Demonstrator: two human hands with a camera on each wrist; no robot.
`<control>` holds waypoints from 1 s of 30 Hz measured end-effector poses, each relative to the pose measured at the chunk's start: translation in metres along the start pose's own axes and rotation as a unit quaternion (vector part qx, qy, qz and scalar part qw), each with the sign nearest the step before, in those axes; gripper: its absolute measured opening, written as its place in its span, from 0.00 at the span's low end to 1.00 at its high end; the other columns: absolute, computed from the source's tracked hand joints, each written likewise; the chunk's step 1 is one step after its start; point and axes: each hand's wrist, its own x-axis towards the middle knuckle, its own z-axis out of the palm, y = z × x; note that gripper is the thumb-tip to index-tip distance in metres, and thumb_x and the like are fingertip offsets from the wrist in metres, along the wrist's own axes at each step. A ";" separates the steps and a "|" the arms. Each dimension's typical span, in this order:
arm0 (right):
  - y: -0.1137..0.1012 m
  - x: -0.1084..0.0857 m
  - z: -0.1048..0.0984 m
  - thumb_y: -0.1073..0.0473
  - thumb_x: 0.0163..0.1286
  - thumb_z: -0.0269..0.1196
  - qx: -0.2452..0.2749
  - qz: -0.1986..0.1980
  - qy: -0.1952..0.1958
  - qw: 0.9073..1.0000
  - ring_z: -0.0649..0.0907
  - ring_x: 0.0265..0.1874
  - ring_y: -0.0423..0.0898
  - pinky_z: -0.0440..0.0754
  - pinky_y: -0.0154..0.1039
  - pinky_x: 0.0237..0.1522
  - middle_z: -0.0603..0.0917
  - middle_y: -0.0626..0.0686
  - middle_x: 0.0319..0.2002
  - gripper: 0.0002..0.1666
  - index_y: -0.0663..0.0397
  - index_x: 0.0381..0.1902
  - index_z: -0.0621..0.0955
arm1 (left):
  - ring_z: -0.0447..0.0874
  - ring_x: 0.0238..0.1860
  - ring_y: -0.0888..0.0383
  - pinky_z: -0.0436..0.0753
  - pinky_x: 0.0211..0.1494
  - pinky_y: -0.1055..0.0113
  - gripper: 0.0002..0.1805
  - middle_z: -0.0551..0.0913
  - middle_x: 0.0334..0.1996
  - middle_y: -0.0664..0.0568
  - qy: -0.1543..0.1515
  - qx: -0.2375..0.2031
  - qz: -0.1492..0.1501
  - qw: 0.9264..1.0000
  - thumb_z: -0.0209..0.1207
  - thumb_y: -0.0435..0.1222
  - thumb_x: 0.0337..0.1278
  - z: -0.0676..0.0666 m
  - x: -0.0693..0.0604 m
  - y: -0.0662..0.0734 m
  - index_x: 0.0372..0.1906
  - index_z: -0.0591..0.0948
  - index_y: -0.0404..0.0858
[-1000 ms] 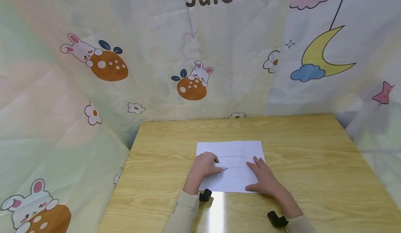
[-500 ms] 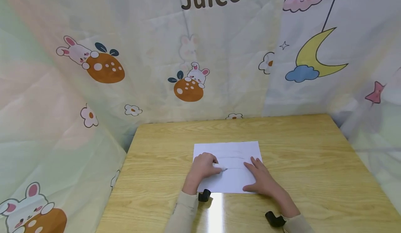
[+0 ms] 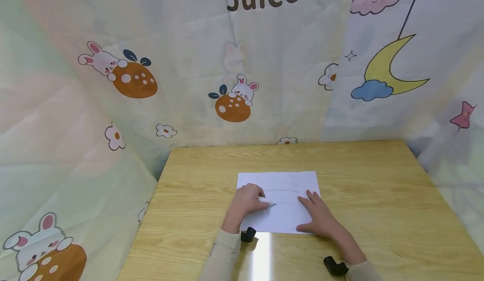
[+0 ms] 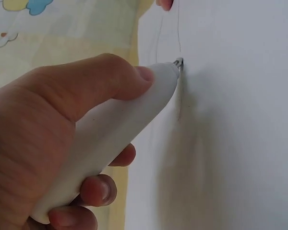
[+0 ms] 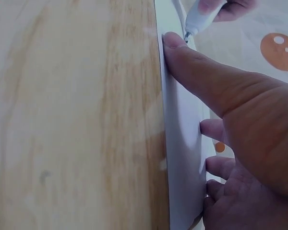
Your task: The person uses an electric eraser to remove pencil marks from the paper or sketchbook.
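Observation:
A white sheet of paper (image 3: 272, 220) lies on the table, with several faint lines running across it. My left hand (image 3: 246, 200) grips a thick white pen-like tool (image 4: 110, 124), thumb along its upper side and other fingers curled underneath. Its small metal tip (image 4: 179, 62) meets one of the lines in the left wrist view; whether that line is cut or drawn I cannot tell. My right hand (image 3: 319, 214) rests spread on the right part of the sheet. In the right wrist view, its thumb (image 5: 175, 42) presses near the paper's front edge.
The sheet lies on a light wooden table (image 3: 359, 180). A printed curtain (image 3: 181, 62) hangs behind and around it. Black wrist mounts (image 3: 248, 235) sit at both cuffs, and a bright reflection shows on the table's front part.
The head view sways slightly left and back. On the sheet, the tool's tip sits very slightly farther right than a second ago. My right hand holds its place.

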 end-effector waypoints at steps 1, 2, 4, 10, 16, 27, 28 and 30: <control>0.000 0.000 0.001 0.42 0.46 0.78 0.001 -0.001 0.001 1.000 0.51 0.70 0.71 0.53 0.68 0.63 0.56 0.72 0.71 0.55 0.63 0.67 0.71 | 0.71 0.20 0.68 0.71 0.23 0.70 0.11 0.81 0.24 0.65 0.000 0.001 -0.006 1.000 0.71 0.51 0.40 0.001 0.000 0.000 0.26 0.87 0.50; 0.000 0.000 0.001 0.42 0.45 0.78 0.002 -0.002 0.003 1.000 0.51 0.70 0.71 0.53 0.68 0.63 0.56 0.72 0.71 0.55 0.63 0.67 0.71 | 0.71 0.20 0.68 0.71 0.23 0.70 0.11 0.82 0.24 0.65 0.001 0.000 -0.010 1.000 0.71 0.51 0.40 0.002 -0.001 0.000 0.26 0.87 0.49; 0.000 0.000 0.003 0.42 0.46 0.78 0.002 -0.003 0.004 1.000 0.51 0.70 0.71 0.52 0.67 0.64 0.56 0.71 0.71 0.55 0.63 0.67 0.71 | 0.71 0.20 0.68 0.71 0.23 0.71 0.11 0.81 0.24 0.65 -0.001 -0.005 -0.010 1.000 0.71 0.51 0.40 0.003 -0.001 0.001 0.26 0.87 0.50; 0.000 0.001 0.005 0.42 0.46 0.77 0.006 0.000 0.001 1.000 0.50 0.70 0.71 0.53 0.67 0.64 0.56 0.71 0.71 0.55 0.62 0.67 0.70 | 0.70 0.19 0.68 0.70 0.23 0.70 0.12 0.81 0.23 0.66 0.002 -0.003 -0.004 1.000 0.70 0.52 0.40 0.002 -0.001 0.005 0.26 0.87 0.50; 0.001 -0.001 0.003 0.42 0.46 0.77 0.004 0.009 0.000 1.000 0.50 0.70 0.70 0.52 0.67 0.64 0.55 0.71 0.71 0.55 0.62 0.68 0.70 | 0.70 0.18 0.68 0.70 0.22 0.70 0.11 0.81 0.23 0.65 0.004 0.002 -0.005 1.000 0.70 0.50 0.40 0.003 -0.001 0.004 0.27 0.88 0.49; 0.002 -0.004 0.007 0.43 0.45 0.78 0.003 0.007 0.006 1.000 0.51 0.70 0.71 0.52 0.67 0.64 0.56 0.72 0.71 0.55 0.62 0.67 0.70 | 0.70 0.18 0.68 0.70 0.22 0.70 0.11 0.81 0.23 0.65 0.002 0.003 -0.013 1.000 0.69 0.50 0.42 0.007 -0.004 0.005 0.27 0.88 0.48; 0.002 -0.003 0.007 0.43 0.45 0.78 0.003 0.006 0.009 1.000 0.51 0.70 0.71 0.53 0.67 0.64 0.56 0.71 0.71 0.55 0.62 0.67 0.71 | 0.70 0.18 0.68 0.70 0.22 0.70 0.10 0.81 0.23 0.65 0.004 0.004 -0.014 1.000 0.69 0.50 0.42 0.006 -0.004 0.005 0.27 0.87 0.48; 0.002 -0.003 0.007 0.43 0.45 0.78 0.002 0.005 0.007 1.000 0.51 0.70 0.71 0.53 0.67 0.63 0.56 0.71 0.71 0.55 0.62 0.67 0.70 | 0.69 0.18 0.68 0.70 0.22 0.70 0.10 0.80 0.22 0.65 0.003 0.002 -0.010 1.000 0.69 0.50 0.42 0.006 -0.003 0.008 0.26 0.87 0.49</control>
